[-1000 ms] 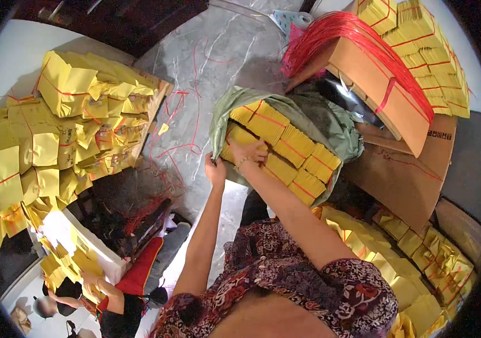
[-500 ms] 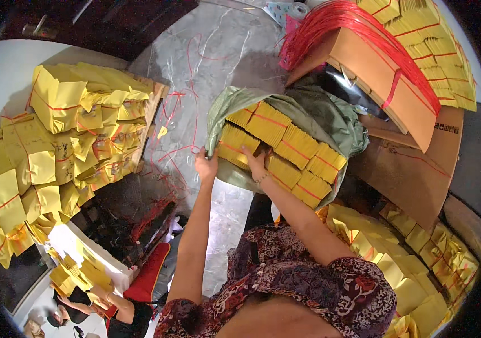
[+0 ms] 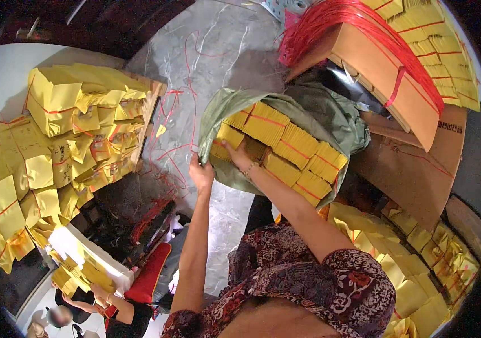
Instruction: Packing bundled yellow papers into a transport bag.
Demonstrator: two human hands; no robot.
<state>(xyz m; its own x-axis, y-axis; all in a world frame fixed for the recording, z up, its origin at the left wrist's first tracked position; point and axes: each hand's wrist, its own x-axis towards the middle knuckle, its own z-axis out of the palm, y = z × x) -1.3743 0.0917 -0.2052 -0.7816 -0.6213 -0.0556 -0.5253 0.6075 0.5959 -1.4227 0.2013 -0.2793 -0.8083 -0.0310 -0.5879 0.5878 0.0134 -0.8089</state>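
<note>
From where I sit, the worry is the yellow bundle [image 3: 230,135] by the left edge of the green sack [image 3: 218,106]: pressing it hard with my right grip [image 3: 239,156] could skew its leaves. The sack's rim looks soft, so if my left grip [image 3: 201,173] slackened, that edge might flop over the opening (limp fabric rarely forgives). A shaded bundle [image 3: 256,147] beside my right grip seems to sit lower than its neighbours, and one could tip into that dip and drag at the red ties [image 3: 267,118].

My left grip is pinched on the rim at the sack's left edge. The right has its thumb against the yellow bundle, its other fingers hidden, so I can't tell whether it's clamped or only pushing. The bundle lies inside the sack, just beyond and left of that grip; the sack rests on the grey floor [image 3: 223,45].
</note>
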